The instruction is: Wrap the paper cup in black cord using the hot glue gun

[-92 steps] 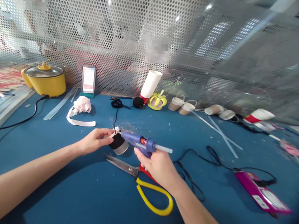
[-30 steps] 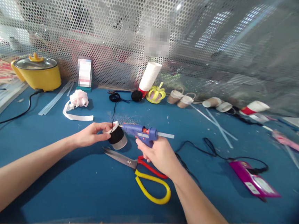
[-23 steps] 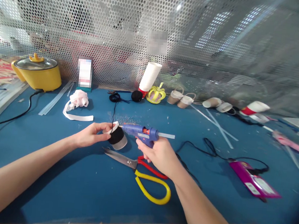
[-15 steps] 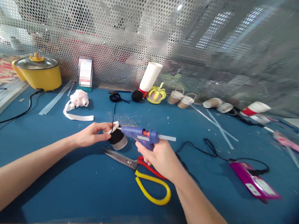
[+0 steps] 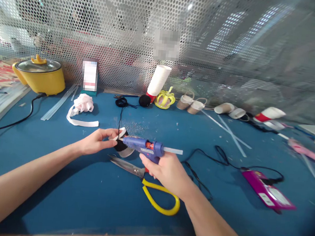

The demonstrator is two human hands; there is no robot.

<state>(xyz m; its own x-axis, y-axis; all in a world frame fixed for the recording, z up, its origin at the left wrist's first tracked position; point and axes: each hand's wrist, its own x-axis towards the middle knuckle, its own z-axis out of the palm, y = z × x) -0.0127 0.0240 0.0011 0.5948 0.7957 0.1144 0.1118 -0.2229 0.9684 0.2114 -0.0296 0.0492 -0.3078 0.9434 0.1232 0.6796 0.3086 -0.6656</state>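
Observation:
My left hand (image 5: 98, 141) pinches a small paper cup (image 5: 124, 150) covered in black, together with a strip of white ribbon (image 5: 121, 133) at its rim. My right hand (image 5: 166, 168) grips a blue hot glue gun (image 5: 144, 146) with a clear glue stick out of its back. The gun's nozzle points left and touches the cup right beside my left fingertips. A black thread (image 5: 120, 118) runs from the cup toward the back of the table.
Yellow-handled scissors (image 5: 151, 191) lie just below my hands on the blue table (image 5: 84, 192). Behind are a yellow pot (image 5: 38, 75), white ribbon bundle (image 5: 79, 107), stacked white cups (image 5: 158, 80), a yellow crown (image 5: 164, 98), small cup baskets (image 5: 191, 104), glue sticks (image 5: 228, 133), and a magenta packet (image 5: 267, 190) at right.
My right hand has brought the glue gun leftward and slightly down, so the nozzle now covers the cup's top. My left hand keeps its hold on cup and ribbon.

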